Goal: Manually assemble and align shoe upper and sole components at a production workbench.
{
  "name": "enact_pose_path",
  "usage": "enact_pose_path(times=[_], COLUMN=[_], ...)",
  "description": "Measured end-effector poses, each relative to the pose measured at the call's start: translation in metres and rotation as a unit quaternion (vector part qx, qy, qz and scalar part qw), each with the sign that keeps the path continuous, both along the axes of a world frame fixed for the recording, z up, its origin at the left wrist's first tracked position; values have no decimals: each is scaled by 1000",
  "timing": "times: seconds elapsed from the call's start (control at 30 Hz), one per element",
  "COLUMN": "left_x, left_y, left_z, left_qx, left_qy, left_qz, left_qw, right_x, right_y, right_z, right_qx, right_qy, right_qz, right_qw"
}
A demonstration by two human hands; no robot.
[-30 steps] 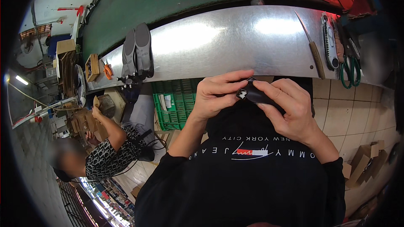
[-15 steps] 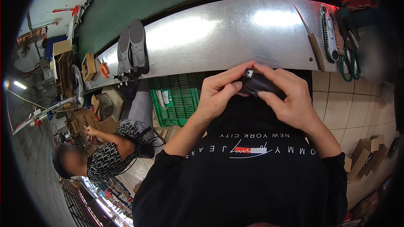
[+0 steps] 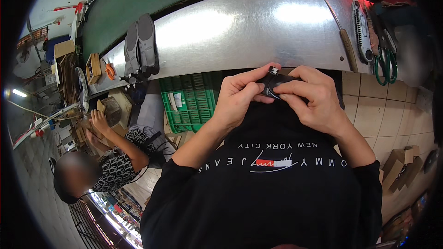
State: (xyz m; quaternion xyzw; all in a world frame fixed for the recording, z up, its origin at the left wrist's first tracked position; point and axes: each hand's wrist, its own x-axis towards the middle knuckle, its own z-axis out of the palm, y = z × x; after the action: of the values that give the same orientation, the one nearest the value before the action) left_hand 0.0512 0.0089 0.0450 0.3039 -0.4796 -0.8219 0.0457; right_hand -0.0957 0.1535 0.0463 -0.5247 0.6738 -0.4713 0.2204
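In front of my chest, near the edge of the metal table, I hold a black, flexible piece with a small white patch at its upper end. My left hand is closed on its left side, with thumb and fingers pinching it. On the other side, the fingers of my right hand pinch a folded edge, where a thin pale line shows. Most of the piece is covered by my fingers, and I cannot tell its exact kind.
A pair of grey soles lies on the table's left, beside an orange-handled tool and a wooden box. To the right are an awl, a utility knife and green-handled scissors. A green crate stands below; another person works at left.
My right hand has shifted from wrapping the black piece to pinching its folded edge; more of my right fingers show. The other person's hand has reached up toward the cardboard.
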Motion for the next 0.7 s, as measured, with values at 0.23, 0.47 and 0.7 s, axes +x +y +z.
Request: enact_pose_path(times=[0.23, 0.47, 0.7], left_x=[-2, -7, -10], left_y=[-12, -15, -11], left_z=[1, 6, 8], left_qx=[-2, -32, -73], left_qy=[-46, -46, -38], left_qz=[-39, -42, -24], left_qw=[998, 998, 996], right_x=[-10, -4, 4], right_y=[-1, 0, -1], right_z=[-4, -2, -7], right_qx=[-14, 33, 27], right_qy=[27, -17, -44], right_qz=[76, 55, 3], right_qw=[997, 998, 999])
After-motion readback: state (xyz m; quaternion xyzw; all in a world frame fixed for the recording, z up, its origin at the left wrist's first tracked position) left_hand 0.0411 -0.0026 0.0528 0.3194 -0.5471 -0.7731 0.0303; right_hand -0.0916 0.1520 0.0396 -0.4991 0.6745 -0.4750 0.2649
